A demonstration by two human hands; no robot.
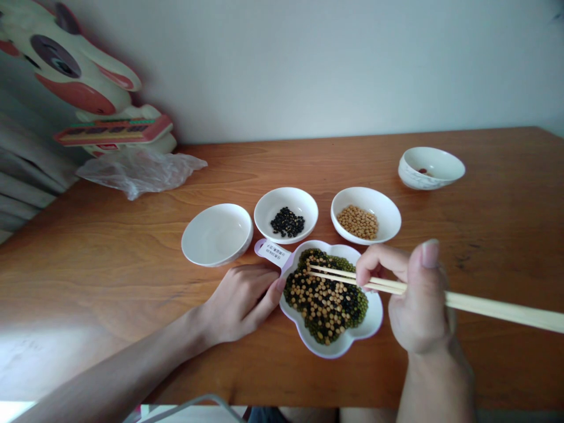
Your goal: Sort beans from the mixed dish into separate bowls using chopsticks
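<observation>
A flower-shaped dish (374, 317) with a short labelled handle holds mixed green, black and yellow beans. My left hand (247, 299) grips it at the left, with the thumb on the rim and the other fingers curled by the handle, partly hidden. In my right hand (418, 294) is a pair of chopsticks (383, 285); the tips reach in among the beans, and I cannot tell whether a bean is between them. Behind the dish stand a white bowl of black beans (286, 239), a white bowl of yellow soybeans (390, 220) and a bare white bowl (217, 235).
Farther back on the right is a patterned bowl (429, 179) with a few small reddish items. A crumpled clear plastic bag (143, 170) lies at the back left, before a cow-shaped toy keyboard (114, 129). The wooden table (506, 235) meets a pale wall.
</observation>
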